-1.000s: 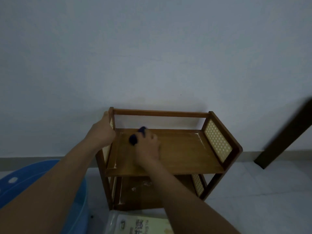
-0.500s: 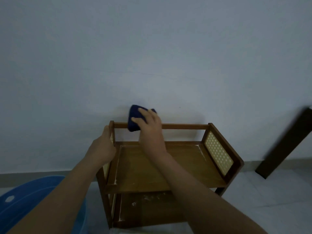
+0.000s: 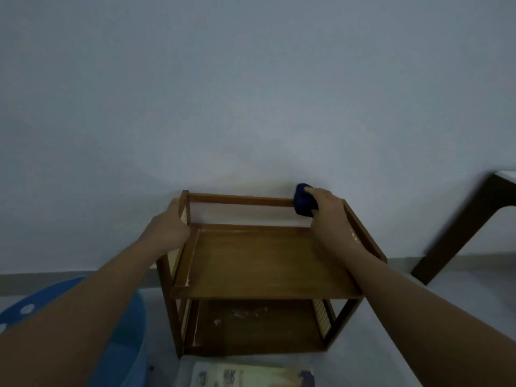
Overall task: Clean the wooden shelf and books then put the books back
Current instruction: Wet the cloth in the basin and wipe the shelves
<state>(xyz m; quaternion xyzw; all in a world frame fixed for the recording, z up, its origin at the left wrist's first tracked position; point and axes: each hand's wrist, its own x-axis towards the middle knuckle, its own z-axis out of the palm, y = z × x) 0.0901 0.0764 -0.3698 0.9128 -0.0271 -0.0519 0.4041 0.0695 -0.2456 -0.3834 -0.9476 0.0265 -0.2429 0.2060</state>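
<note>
The right hand grips a dark blue cloth against the right end of the wooden shelf's top back rail. The left hand clasps the shelf's left rear post. A book lies on the floor in front, beside a blue basin

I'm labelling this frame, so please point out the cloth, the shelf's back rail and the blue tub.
cloth (image 3: 303,201), head view, on the dark blue bundle under the right hand's fingers
back rail (image 3: 240,199), head view, mid-length of the bar
blue tub (image 3: 127,339), head view, on its side wall
</note>
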